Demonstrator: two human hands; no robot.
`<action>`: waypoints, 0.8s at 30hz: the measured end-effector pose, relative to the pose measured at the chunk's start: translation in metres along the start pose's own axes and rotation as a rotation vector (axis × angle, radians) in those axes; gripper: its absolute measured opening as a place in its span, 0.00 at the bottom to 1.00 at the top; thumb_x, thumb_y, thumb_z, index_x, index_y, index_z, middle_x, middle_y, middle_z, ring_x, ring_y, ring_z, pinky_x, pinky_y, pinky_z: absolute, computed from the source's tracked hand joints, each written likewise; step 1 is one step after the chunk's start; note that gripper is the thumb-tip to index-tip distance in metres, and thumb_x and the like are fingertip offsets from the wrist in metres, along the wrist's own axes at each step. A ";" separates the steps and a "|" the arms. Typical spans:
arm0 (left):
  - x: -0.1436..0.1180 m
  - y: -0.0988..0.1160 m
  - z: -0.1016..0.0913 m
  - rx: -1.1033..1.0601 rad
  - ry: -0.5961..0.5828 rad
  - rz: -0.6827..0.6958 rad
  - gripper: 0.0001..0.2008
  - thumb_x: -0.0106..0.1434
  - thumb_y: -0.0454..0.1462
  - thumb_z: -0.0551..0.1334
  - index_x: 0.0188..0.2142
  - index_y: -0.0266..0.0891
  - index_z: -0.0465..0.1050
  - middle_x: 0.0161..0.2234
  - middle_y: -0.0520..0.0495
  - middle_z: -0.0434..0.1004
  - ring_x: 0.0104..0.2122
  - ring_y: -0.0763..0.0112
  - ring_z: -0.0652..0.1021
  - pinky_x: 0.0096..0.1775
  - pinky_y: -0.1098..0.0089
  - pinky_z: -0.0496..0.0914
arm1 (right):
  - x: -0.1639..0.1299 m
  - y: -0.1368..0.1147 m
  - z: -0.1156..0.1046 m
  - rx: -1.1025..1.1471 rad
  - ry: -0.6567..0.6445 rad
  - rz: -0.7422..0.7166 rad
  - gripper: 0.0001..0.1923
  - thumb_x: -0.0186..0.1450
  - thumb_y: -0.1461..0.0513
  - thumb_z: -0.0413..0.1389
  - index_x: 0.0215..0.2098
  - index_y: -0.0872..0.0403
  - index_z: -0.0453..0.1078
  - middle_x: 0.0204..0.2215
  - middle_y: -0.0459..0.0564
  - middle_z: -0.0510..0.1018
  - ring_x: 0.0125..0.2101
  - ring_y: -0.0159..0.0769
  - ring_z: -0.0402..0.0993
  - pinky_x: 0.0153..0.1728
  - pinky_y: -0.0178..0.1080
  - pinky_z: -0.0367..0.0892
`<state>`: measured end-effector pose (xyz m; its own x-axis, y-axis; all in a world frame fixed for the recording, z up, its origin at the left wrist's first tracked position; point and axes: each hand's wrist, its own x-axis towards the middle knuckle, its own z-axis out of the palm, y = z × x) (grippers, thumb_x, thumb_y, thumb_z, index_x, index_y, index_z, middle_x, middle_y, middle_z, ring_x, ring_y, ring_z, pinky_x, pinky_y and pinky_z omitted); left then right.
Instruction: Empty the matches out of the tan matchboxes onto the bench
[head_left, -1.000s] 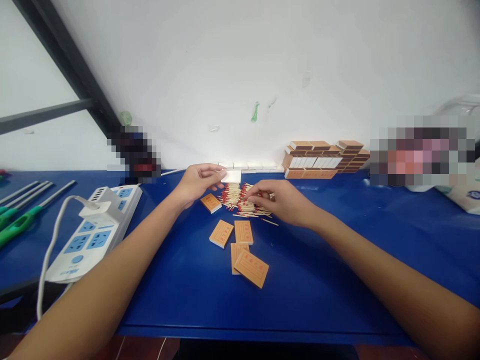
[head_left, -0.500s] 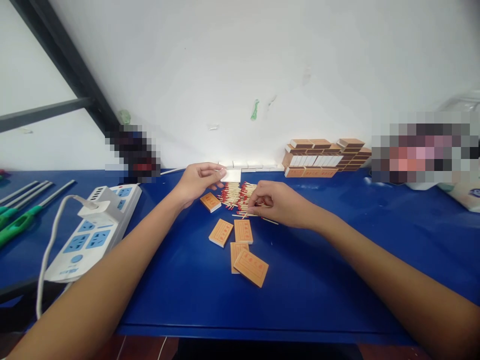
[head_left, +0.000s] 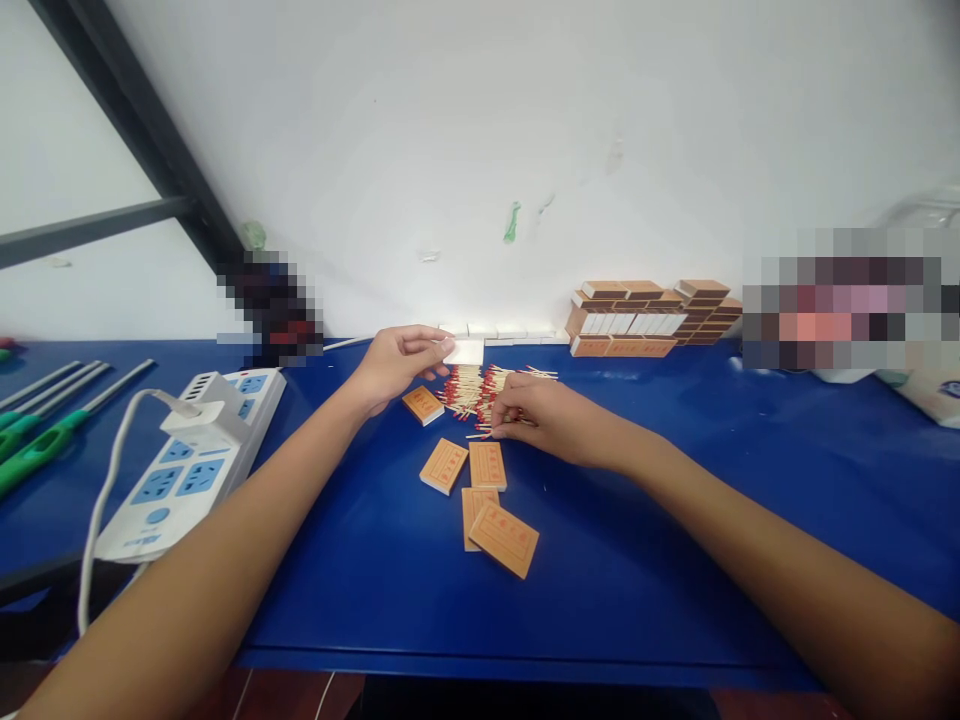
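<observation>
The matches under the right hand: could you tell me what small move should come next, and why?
Probably pinch a small bunch from the matches and carry it to the white tray. The right hand has its fingertips on the pile's near edge, and the left hand holds that tray beside it.

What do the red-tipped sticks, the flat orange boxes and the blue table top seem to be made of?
Red-tipped sticks: pale, thin splints, probably wood, with matt red heads.
Flat orange boxes: likely printed cardboard, matt, with sharp folded edges.
Blue table top: smooth with a soft sheen, perhaps laminate or painted board; the look leaves it open.
The right hand touches the sticks.
</observation>
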<state>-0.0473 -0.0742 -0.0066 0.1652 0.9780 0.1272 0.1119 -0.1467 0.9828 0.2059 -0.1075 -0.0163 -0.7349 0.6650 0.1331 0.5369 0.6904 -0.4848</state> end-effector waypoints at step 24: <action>0.001 -0.001 -0.001 -0.001 0.006 -0.001 0.14 0.58 0.40 0.74 0.43 0.36 0.82 0.31 0.45 0.83 0.28 0.73 0.80 0.32 0.72 0.73 | 0.002 -0.006 0.007 0.047 0.032 -0.085 0.03 0.71 0.64 0.59 0.41 0.53 0.76 0.37 0.49 0.72 0.34 0.33 0.68 0.36 0.36 0.62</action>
<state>-0.0481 -0.0729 -0.0076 0.1587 0.9791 0.1274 0.1108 -0.1459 0.9831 0.1985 -0.1121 -0.0193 -0.7629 0.6141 0.2022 0.4529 0.7308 -0.5108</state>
